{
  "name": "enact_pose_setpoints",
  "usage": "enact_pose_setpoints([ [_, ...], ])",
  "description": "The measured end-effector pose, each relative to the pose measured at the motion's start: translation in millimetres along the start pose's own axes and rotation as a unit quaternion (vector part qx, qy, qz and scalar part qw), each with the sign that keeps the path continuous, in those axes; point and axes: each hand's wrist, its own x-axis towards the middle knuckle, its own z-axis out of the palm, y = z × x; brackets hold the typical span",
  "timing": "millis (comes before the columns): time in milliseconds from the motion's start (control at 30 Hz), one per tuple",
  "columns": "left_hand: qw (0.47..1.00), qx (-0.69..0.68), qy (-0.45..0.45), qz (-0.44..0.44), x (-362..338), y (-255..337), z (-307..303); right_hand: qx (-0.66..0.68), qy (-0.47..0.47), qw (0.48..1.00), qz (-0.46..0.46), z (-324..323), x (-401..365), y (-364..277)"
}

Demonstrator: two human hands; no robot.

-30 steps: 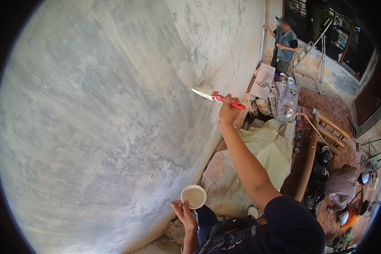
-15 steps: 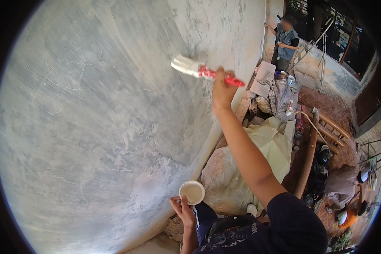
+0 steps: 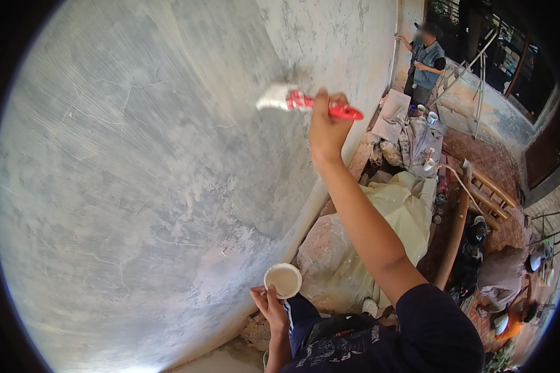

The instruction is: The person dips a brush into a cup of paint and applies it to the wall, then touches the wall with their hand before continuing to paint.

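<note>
Your right hand [image 3: 326,127] is raised at arm's length, its grip closed around the red handle of a paintbrush [image 3: 305,101]. The handle's end juts out to the right of the grip. The white-coated bristles [image 3: 272,98] lie to the left of the grip and press flat against the grey, streaked wall [image 3: 137,161]. The brush lies nearly level, tilted slightly down toward the handle end.

Your left hand [image 3: 269,308] is held low, well below the right grip and close to your body. Its grip is closed on the lower edge of a small round cup [image 3: 283,280]. The cup stands upright, mouth up, with pale liquid inside, just beside the foot of the wall.

To the right of the left grip, a pale plastic sheet [image 3: 395,217] covers a heap on the ground along the wall's base. Farther right, a wooden pole [image 3: 455,236] lies slanted. Well beyond the right grip, at the far end of the wall, another person [image 3: 426,62] stands with one hand on the wall.
</note>
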Motion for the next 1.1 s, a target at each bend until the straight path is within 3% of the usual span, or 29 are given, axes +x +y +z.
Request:
enact_pose_setpoints([
  [67, 1.000, 0.000, 0.002, 0.004, 0.6, 1.6, 3.0, 0.078, 0.010, 0.995, 0.059, 13.0, 10.1, -20.0],
  [200, 1.000, -0.023, 0.003, -0.001, 0.0, 6.0, 9.5, 0.094, 0.007, 0.993, 0.071, 4.3, -2.8, -20.1],
  [267, 1.000, -0.012, -0.004, 0.001, 0.6, 5.7, 7.7, 0.002, 0.003, 0.999, 0.039, -17.8, -26.0, 14.4],
  [400, 1.000, 0.008, -0.010, -0.005, -2.5, 2.4, 0.8, -0.130, 0.013, 0.988, 0.080, -85.6, -83.4, 84.8],
  [467, 1.000, 0.003, -0.008, -0.008, -3.6, 1.9, 0.6, -0.153, 0.012, 0.984, 0.086, -103.0, -95.9, 89.9],
  [600, 1.000, 0.005, -0.008, -0.008, -4.1, 1.7, -4.7, -0.142, -0.018, 0.986, 0.090, -81.4, -81.7, 60.5],
  [733, 0.999, -0.032, 0.014, -0.001, -2.6, 4.6, 4.0, -0.007, -0.022, 0.999, 0.038, -12.6, -35.1, -6.3],
  [833, 0.999, -0.041, 0.013, 0.006, -3.7, 11.5, 7.8, 0.090, -0.012, 0.993, 0.076, 17.3, -12.8, -47.5],
  [967, 1.000, -0.008, 0.012, 0.016, -2.9, 8.1, 4.4, 0.032, -0.018, 0.999, 0.021, 13.9, -22.7, -37.0],
  [1100, 1.000, 0.007, 0.009, 0.026, -3.8, 7.6, 1.1, -0.085, -0.006, 0.996, 0.033, -44.3, -74.3, 42.1],
])
